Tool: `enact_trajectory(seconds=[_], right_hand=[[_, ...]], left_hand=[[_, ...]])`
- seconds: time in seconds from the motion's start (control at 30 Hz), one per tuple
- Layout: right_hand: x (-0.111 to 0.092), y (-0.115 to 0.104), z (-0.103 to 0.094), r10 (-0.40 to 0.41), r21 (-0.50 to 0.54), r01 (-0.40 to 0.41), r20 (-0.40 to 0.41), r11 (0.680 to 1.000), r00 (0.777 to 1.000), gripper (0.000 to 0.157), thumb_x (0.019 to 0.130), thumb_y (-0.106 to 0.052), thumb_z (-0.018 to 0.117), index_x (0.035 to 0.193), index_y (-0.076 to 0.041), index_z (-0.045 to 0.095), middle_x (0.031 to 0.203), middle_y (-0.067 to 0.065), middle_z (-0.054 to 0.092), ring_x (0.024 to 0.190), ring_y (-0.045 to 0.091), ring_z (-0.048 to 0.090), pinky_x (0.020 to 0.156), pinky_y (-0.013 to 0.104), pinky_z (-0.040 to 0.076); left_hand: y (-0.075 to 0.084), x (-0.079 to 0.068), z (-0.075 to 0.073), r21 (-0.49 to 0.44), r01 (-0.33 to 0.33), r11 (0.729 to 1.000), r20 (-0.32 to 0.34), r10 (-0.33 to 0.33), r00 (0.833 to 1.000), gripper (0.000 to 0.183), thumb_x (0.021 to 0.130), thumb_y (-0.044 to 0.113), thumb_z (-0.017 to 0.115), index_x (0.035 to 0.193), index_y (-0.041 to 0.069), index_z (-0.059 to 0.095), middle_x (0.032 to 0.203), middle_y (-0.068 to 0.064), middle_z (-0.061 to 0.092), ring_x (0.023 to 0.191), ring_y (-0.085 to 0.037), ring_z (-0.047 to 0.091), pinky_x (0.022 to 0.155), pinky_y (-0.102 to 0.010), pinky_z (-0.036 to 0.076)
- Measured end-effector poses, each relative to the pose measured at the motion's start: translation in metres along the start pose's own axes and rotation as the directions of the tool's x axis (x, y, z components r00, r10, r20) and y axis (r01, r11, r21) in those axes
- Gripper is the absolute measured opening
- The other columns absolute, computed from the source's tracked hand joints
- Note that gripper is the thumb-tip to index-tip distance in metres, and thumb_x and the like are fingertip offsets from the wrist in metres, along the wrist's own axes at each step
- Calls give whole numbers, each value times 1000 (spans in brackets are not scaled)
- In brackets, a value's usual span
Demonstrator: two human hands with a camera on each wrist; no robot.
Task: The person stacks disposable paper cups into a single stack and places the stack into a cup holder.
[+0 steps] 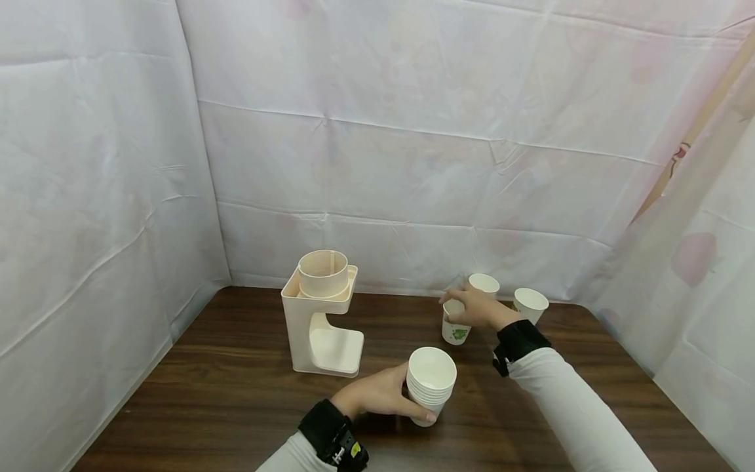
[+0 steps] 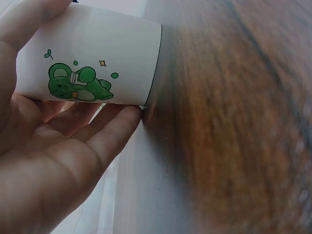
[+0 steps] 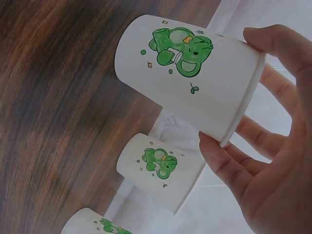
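In the head view my left hand [image 1: 380, 392] grips a stack of white paper cups [image 1: 432, 368] from its left side, thumb across the front. The left wrist view shows a green bear print on the stack's outermost cup [image 2: 109, 48], its base close to the tabletop. Farther back, my right hand [image 1: 479, 308] holds a single paper cup [image 1: 456, 334] from above. Seen from the right wrist, thumb and fingers spread around the rim of that paper cup [image 3: 195, 78], which has the same green bear.
Two more paper cups, one behind the right hand [image 1: 483, 282] and one to its right [image 1: 531, 303], stand near the table's back edge. A cream-coloured stand with a round holder on top [image 1: 323, 285] is on the left. White curtains [image 1: 377, 170] enclose the wooden table [image 1: 236, 393].
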State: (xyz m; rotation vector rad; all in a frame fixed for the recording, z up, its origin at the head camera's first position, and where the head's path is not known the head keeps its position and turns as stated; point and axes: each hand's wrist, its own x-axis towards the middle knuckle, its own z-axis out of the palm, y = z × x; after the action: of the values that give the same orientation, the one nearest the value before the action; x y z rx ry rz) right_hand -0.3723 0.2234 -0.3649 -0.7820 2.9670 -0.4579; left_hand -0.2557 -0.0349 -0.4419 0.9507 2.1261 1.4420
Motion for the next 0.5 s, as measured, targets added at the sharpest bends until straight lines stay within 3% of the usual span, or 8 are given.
enact_trajectory(seconds=[0.3,0.5], right_hand=[[-12,1,6,-88,8,89,-60,996,994,31,92,-24,71,122,-15,67,132,26,50,113,39,54,84,51,50],[-23,-1,3,-107,10,108,-85,994,991,29,93,-24,68,121,-19,66,126,18,52,100,28,57,77,43,51]], left_hand=[[1,0,0,-3,4,1000,8,-4,1000,79,80,22,87,144,25,41,123,16,59,117,-4,53,103,-29,37],[1,0,0,10,6,1000,-1,-6,1000,79,80,23,88,144,24,42,122,16,59,117,-4,54,103,-29,37]])
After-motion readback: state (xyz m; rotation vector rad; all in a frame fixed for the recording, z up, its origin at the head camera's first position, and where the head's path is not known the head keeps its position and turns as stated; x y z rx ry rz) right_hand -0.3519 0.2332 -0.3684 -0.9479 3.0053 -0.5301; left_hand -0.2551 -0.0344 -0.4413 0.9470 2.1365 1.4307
